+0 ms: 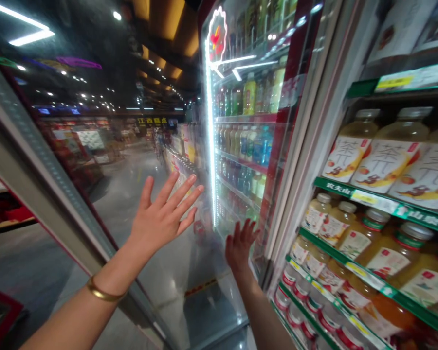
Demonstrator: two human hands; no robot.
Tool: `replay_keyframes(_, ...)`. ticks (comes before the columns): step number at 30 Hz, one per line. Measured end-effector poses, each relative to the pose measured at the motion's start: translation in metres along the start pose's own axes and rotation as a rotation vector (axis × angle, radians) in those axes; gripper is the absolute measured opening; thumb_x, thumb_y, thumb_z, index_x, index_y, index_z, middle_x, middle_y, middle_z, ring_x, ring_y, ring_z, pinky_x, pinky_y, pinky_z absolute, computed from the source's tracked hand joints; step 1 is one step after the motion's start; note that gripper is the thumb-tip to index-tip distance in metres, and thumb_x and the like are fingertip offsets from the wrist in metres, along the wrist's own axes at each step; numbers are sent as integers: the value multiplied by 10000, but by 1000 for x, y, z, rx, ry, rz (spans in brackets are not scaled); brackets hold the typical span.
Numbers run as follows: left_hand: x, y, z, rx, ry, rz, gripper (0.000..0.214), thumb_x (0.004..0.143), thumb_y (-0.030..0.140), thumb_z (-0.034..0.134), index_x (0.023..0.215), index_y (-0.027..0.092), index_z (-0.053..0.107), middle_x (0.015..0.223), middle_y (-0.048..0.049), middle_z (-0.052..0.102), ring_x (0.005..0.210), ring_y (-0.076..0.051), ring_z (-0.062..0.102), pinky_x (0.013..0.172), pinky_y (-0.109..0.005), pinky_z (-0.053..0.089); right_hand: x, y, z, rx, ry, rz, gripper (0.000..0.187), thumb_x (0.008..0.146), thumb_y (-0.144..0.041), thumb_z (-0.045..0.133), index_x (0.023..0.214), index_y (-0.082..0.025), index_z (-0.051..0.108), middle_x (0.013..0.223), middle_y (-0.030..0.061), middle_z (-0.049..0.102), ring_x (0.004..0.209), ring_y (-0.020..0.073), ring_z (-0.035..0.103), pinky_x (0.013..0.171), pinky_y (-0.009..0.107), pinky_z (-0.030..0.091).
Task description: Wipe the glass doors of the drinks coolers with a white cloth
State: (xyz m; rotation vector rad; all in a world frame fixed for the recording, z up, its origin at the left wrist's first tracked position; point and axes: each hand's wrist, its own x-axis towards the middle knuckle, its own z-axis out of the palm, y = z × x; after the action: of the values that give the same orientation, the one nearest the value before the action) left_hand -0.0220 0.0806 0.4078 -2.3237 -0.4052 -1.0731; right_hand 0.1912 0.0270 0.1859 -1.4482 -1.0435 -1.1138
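Note:
My left hand (160, 216), a gold bangle (104, 291) on its wrist, is stretched out with fingers spread and nothing held. It is up against or just in front of the glass pane of a cooler door (71, 204); I cannot tell whether it touches. Lower and to the right, in shade, my right hand (241, 243) is raised with its fingers apart and slightly bent, also without anything in it. It is near the cooler's metal edge (295, 160). The nearest goods are bottled drinks (381, 160) on the shelves at right.
Green shelf strips (383, 201) carry price labels, with several rows of bottles and red-and-white containers (326, 318) below. Beyond the glass stands another lit drinks cooler (241, 121). A shiny shop floor (126, 170) runs back past stalls. A red box (3, 311) is at lower left.

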Motion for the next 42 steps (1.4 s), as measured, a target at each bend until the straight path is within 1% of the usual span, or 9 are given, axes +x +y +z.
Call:
replay_keyframes(5,2,-1,1,-85,-14,-60,663,1039,450,651,1650,574,423,1690,92,535,1646,-310,431,1405,-673,-74,12,-16,18,-73,72,170,777,1093,-352,382,1789,-122,123,1834,302,178,1735,484,-5,1249,920,216)
replay_keyframes(9,4,-3,0,-137,-48,-110,598,1022,472,674,1600,527,533,1648,62,594,1624,-330,467,1396,-714,-57,-23,-80,12,59,-9,-102,580,1084,-543,519,1651,-429,472,1683,4,565,1614,345,440,1278,621,467)
replay_keyframes(15,3,-4,2,-79,-74,-59,632,1036,452,663,1636,528,478,1717,67,507,1670,-308,389,1397,-680,-97,-40,15,1,-5,28,142,511,1040,-530,717,1412,-181,670,1450,123,672,1242,278,696,1071,537,623)
replay_keyframes(20,2,-4,5,20,-17,15,716,1060,411,635,1708,512,346,1747,60,462,1677,-281,376,1409,-626,-109,-38,-23,20,-22,-1,200,682,1075,-464,622,1693,-238,443,1746,210,449,1594,427,462,1238,759,441)
replay_keyframes(24,3,-3,4,88,72,96,691,1059,354,622,1710,421,398,1720,25,510,1673,-264,384,1432,-572,-52,-41,-75,13,-3,-29,62,782,1073,-418,457,1763,-532,108,1879,-43,192,1726,399,228,1180,809,489)
replay_keyframes(31,2,-6,0,29,254,211,650,976,269,715,1608,261,563,1597,-53,651,1662,-231,405,1444,-525,150,109,-4,13,-208,133,486,763,1115,-331,167,1762,-119,-176,1839,335,47,1739,477,14,1213,929,291)
replay_keyframes(33,2,-7,-2,43,323,94,748,961,235,728,1669,268,487,1624,-76,623,1690,-240,347,1435,-541,180,145,-19,14,-176,95,433,751,1122,-340,226,1791,-110,-24,1838,314,135,1739,467,78,1257,871,312)
replay_keyframes(38,2,-11,-13,159,287,-209,926,969,313,770,1763,339,293,1807,-98,332,1748,-342,113,1403,-717,-13,146,-41,-3,11,-75,-248,755,1098,-373,476,1792,-325,183,1821,141,348,1726,408,214,1314,820,274)
replay_keyframes(42,1,-15,-10,195,288,-171,962,981,341,754,1781,319,221,1818,-92,295,1755,-282,-7,1405,-653,-114,180,-5,-11,-90,75,101,738,1140,-365,320,1800,-175,51,1819,289,256,1720,462,188,1266,824,321)
